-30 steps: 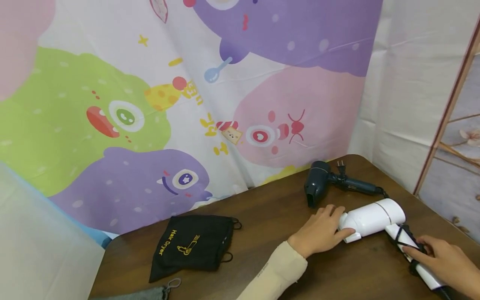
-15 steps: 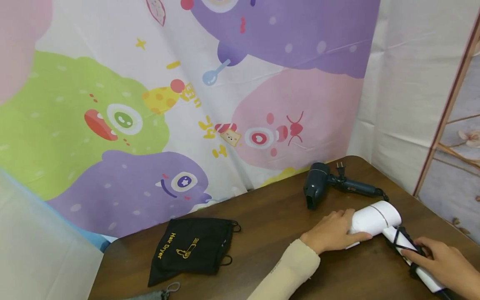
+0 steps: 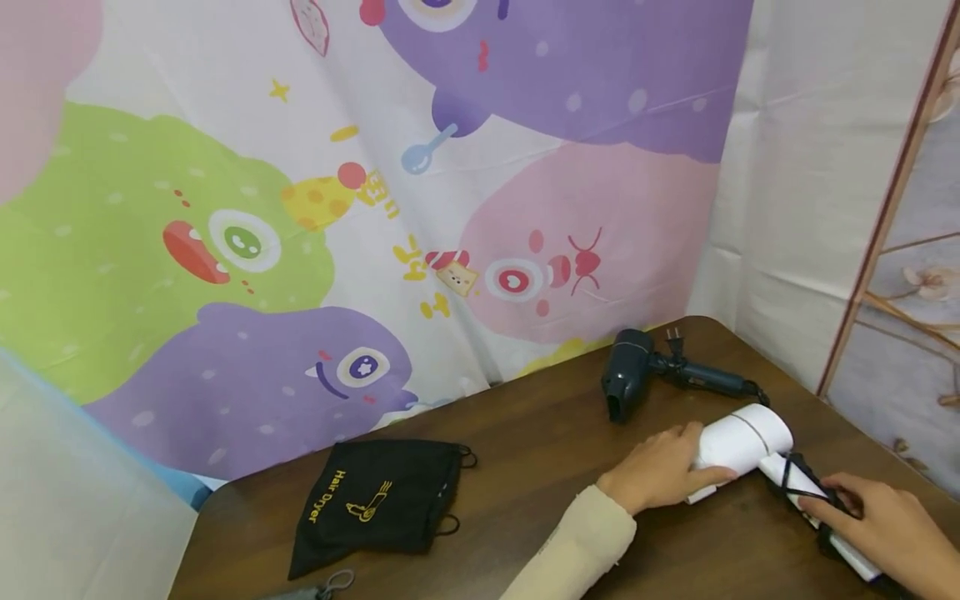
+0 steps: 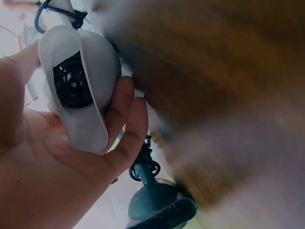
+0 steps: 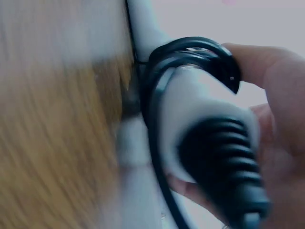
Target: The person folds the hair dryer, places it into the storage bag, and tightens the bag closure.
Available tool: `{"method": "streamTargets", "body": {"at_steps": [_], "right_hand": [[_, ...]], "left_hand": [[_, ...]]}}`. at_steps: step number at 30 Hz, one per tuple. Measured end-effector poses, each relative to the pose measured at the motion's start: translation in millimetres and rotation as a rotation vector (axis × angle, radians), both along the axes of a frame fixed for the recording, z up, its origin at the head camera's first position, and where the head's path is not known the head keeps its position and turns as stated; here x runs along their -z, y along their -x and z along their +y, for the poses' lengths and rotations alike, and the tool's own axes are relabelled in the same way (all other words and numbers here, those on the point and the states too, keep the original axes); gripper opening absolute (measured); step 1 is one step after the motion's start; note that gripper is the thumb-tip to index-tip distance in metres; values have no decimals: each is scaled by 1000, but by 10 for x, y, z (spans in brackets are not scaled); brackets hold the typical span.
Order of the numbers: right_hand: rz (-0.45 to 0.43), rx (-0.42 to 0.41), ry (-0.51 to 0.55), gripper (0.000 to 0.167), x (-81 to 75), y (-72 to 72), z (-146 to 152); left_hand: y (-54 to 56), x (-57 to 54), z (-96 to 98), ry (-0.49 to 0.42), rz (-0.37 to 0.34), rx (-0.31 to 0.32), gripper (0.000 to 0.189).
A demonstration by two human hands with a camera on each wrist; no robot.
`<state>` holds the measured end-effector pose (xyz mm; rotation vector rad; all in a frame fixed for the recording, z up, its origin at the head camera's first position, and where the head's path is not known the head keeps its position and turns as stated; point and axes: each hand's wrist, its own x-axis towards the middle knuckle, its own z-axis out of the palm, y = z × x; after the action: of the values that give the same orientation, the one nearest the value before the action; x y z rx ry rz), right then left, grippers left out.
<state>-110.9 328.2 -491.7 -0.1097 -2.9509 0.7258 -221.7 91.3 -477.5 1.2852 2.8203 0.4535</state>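
The white dryer (image 3: 738, 442) looked smooth plastic, its cord (image 5: 153, 102) glossy; the table (image 3: 540, 454) beneath the dryer looked wooden, the bag (image 3: 382, 500) left of the dryer matt cloth.

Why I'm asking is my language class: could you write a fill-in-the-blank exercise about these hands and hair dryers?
1. The left hand holds a hair dryer coloured ____.
2. The right hand grips its handle, whose wound cord is coloured ____.
3. Yellow lettering on the pouch reads "____".
4. Counting the dark dryer, the number of hair dryers in view is ____.

Missing words: white; black; Hair Dryer; two.
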Motion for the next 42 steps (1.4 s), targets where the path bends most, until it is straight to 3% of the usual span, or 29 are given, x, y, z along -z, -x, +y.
{"method": "streamTargets", "body": {"at_steps": [4, 10, 16, 21, 27, 32, 36, 39, 42], "right_hand": [[-6, 52, 5, 68, -38, 4, -29], [78, 74, 31, 62, -83, 20, -130], [13, 61, 87, 73, -147, 35, -255], [-41, -11, 181, 79, -174, 28, -321], [-180, -137, 389, 83, -176, -1, -386], [-186, -227, 484, 58, -133, 0, -422], [-59, -215, 552, 30, -99, -47, -507], [45, -197, 567, 17, -96, -104, -557], [103, -197, 546, 11, -112, -143, -587]], "left_hand": [[-37, -22, -24, -10, 29, -25, 64], [-52, -107, -124, -48, 77, -62, 64], [-49, -150, -315, -125, 90, -83, 62], [-11, -170, -491, -199, 110, -78, 59], [-39, -245, -657, -221, 224, -42, 56], [-87, -337, -709, -220, 313, -25, 60], [-123, -438, -720, -225, 362, -28, 64], [-161, -541, -739, -268, 322, -28, 62], [-210, -646, -790, -314, 234, -39, 59]]}}
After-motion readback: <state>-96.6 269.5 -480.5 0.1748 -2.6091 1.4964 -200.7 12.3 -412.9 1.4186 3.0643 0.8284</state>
